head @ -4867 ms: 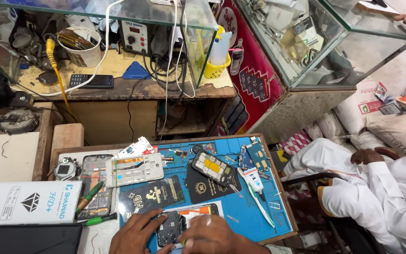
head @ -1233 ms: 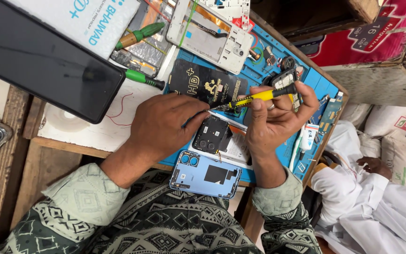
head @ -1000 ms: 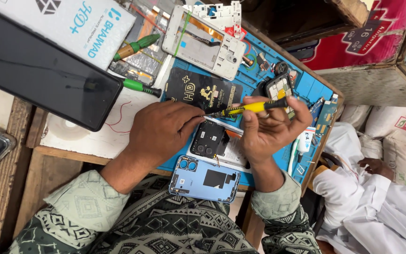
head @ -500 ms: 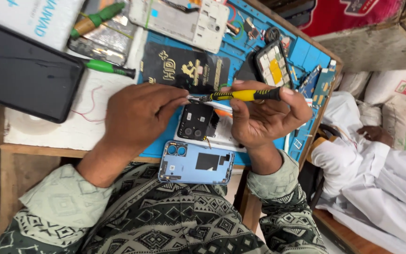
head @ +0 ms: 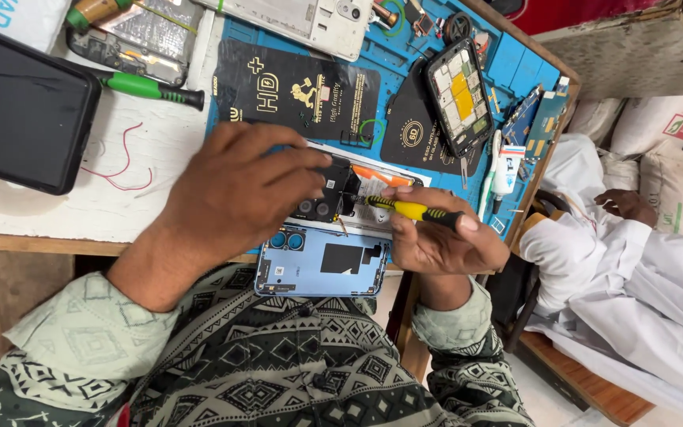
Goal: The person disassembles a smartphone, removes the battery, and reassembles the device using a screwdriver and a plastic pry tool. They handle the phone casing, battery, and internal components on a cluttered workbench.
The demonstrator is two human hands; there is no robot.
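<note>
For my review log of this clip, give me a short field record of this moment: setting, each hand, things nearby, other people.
setting: wooden bench with a blue work mat
left hand: pressed on a black phone part
right hand: holds a yellow screwdriver, tip at the black part
near edge: light blue phone back cover, inner side up
on mat: opened phone, two black packets, white phone frame
left of mat: green screwdriver, dark tablet
other people: a person in white sitting to the right

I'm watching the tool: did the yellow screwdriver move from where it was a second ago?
Yes. The yellow screwdriver has come down from beside the black packet to the opened phone, nearer the blue back cover.
</note>
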